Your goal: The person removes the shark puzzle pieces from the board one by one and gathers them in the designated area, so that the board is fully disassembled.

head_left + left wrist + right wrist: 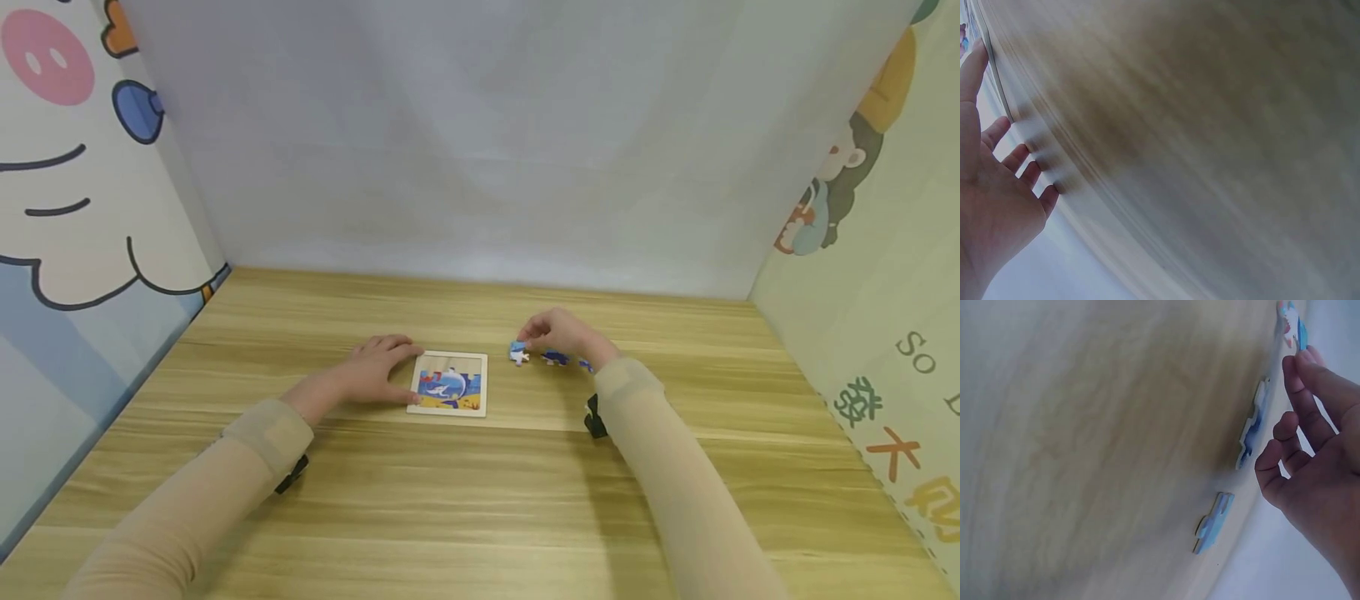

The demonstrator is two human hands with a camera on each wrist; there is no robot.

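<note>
A small square jigsaw puzzle (447, 385) in a pale wooden frame shows a dolphin over a blue sea with a yellow bottom. Bare wood shows along the upper part of its picture. My left hand (372, 371) lies at the frame's left side with its fingers spread. Its thumb touches the lower left corner, and a fingertip is right at the upper left one. To the right of the frame, my right hand (558, 332) pinches a light blue and white puzzle piece (517, 351) between thumb and index finger. The other fingers (1288, 428) curl loosely.
Near the right hand lie a dark blue puzzle piece (555, 357) and a smaller blue piece (587, 365). The wood-grain table (465, 500) meets a pale cloth backdrop (480, 167) behind and printed cartoon panels at both sides.
</note>
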